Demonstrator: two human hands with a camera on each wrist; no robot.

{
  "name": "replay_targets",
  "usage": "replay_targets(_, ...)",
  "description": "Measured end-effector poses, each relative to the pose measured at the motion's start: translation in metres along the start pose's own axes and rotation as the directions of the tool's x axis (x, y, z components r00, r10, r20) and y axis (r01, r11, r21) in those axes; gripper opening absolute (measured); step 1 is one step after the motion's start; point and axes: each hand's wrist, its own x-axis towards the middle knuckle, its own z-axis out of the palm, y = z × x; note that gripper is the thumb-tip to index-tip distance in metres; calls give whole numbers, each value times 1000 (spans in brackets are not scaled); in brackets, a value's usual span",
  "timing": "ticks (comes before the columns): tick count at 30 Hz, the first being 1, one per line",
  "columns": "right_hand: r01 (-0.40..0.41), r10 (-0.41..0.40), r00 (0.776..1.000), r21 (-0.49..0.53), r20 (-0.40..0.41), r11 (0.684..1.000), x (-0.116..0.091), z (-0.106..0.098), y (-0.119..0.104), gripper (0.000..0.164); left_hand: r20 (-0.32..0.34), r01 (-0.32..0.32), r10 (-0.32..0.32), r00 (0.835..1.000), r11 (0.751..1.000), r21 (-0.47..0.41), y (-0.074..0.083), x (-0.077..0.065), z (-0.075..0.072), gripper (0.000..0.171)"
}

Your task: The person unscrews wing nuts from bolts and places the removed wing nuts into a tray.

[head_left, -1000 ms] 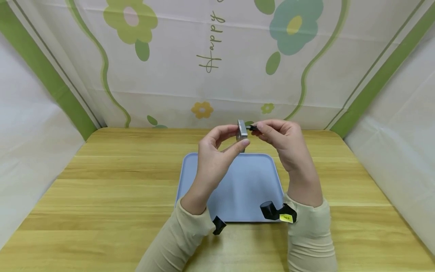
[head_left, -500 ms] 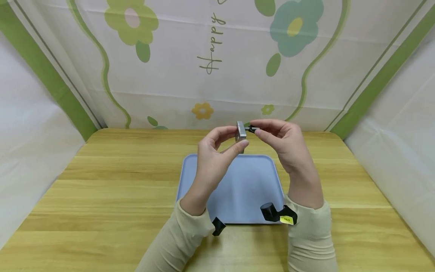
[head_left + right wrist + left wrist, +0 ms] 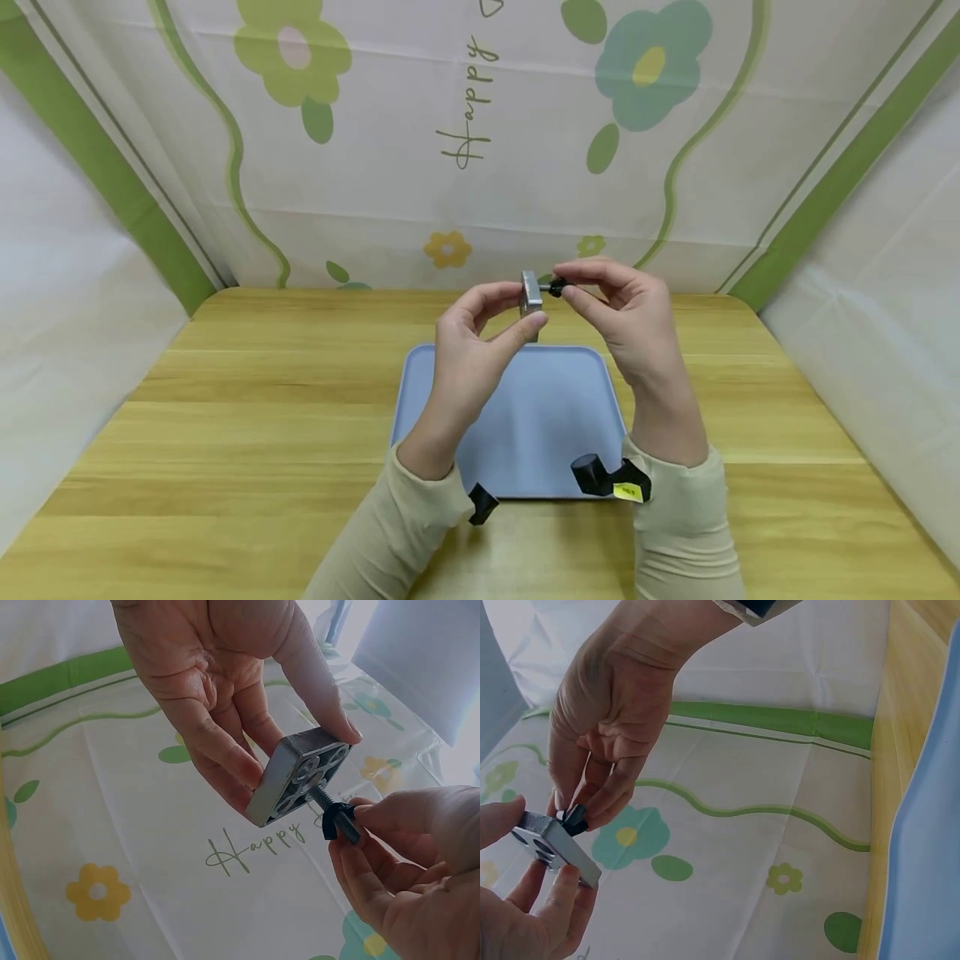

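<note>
Above the tray, my left hand (image 3: 467, 354) holds a square grey metal block (image 3: 530, 293) by its edges, thumb on one side and fingers on the other. The right wrist view shows round holes in the block's face (image 3: 306, 771) and a threaded bolt (image 3: 321, 798) sticking out of its middle. A small black wing nut (image 3: 330, 820) sits on the bolt, apart from the block, with the bolt's end showing past it. My right hand (image 3: 647, 325) pinches this nut between thumb and fingertips. In the left wrist view, the right hand's fingers partly hide the nut (image 3: 574, 819).
A light blue tray (image 3: 525, 433) lies under the hands on the wooden table (image 3: 262, 433). White cloth (image 3: 375, 167) printed with flowers hangs behind the table's far edge. Small black devices (image 3: 611, 479) are strapped at both sleeves.
The right fingers have shifted on the wing nut, and the nut's wings stand at a different angle. The left hand keeps its grip on the block. The head view has tipped slightly up.
</note>
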Motion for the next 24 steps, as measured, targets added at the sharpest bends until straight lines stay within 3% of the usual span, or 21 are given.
replay_targets(6, -77, 82, 994, 71, -75, 995, 0, -1, 1, 15, -11, 7, -6, 1000, 1000, 19, 0, -1, 0, 34)
replay_targets(11, -146, 154, 979, 70, -134, 987, 2, -4, -1, 16, -16, 3, -3, 1000, 1000, 26, -1, 0, 1, 34)
replay_targets(17, -210, 211, 973, 17, -91, 978, 2, -3, -1, 19, -9, 9, -9, 1000, 1000, 25, -1, -1, 1, 34)
replay_targets(24, -225, 224, 970, 1, -90, 974, 2, 0, 0, 21, 8, 5, -5, 1000, 1000, 24, -2, -1, 2, 34)
